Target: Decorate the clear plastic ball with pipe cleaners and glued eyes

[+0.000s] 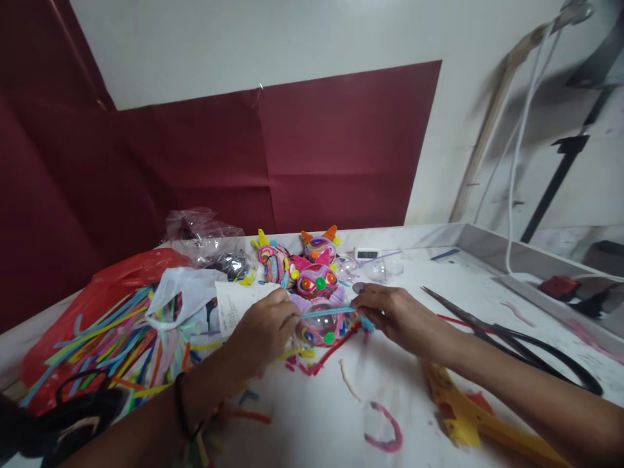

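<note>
A light blue pipe cleaner is stretched between my two hands, in front of a clear plastic ball. My left hand is closed at its left end, with the fingertips partly hidden. My right hand pinches the other end, where more blue fuzzy material bunches below the fingers. The ball has lilac fuzzy trim and a green button low on its front. Right behind it sits a pink decorated figure with orange eyes and a green nose.
Two more decorated figures stand behind. Loose pipe cleaners lie on a red bag at left. Large black-handled scissors and a yellow glue gun lie at right. A small digital display is at the back.
</note>
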### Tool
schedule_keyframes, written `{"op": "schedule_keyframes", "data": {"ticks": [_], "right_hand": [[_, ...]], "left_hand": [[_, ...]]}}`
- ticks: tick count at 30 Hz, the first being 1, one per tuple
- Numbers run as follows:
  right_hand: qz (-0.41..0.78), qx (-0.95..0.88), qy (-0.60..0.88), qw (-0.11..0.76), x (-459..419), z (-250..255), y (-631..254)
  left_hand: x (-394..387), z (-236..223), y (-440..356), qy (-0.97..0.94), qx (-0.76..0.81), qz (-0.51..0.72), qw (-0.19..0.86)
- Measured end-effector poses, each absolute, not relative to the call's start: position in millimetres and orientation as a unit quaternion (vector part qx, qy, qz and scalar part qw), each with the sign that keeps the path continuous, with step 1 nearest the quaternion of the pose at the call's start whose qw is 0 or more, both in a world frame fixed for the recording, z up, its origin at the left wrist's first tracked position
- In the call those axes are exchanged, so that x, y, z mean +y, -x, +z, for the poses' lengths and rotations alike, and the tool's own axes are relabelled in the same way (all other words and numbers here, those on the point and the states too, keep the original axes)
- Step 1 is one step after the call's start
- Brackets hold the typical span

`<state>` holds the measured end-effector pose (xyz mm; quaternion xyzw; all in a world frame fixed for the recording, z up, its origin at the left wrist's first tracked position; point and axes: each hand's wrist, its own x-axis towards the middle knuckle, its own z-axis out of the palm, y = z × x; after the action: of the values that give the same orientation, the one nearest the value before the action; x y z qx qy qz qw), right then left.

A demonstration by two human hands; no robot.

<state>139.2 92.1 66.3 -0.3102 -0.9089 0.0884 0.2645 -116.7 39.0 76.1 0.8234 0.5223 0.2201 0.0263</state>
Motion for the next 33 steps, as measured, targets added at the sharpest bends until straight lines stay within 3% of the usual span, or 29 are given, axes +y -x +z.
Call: {"op": "schedule_keyframes", "data": {"ticks": [11, 33], "right_hand": [[0.107, -0.879, 0.359, 0.293, 126.1, 59.7, -129.3], [0.168, -0.858, 0.377, 0.306, 133.2, 41.0, -124.3]], "left_hand": [[64.1, 72.9, 114.2, -0.816, 0.561, 0.142, -0.004], [71.7, 43.3, 113.8, -0.754, 0.604, 0.253, 0.057]]}}
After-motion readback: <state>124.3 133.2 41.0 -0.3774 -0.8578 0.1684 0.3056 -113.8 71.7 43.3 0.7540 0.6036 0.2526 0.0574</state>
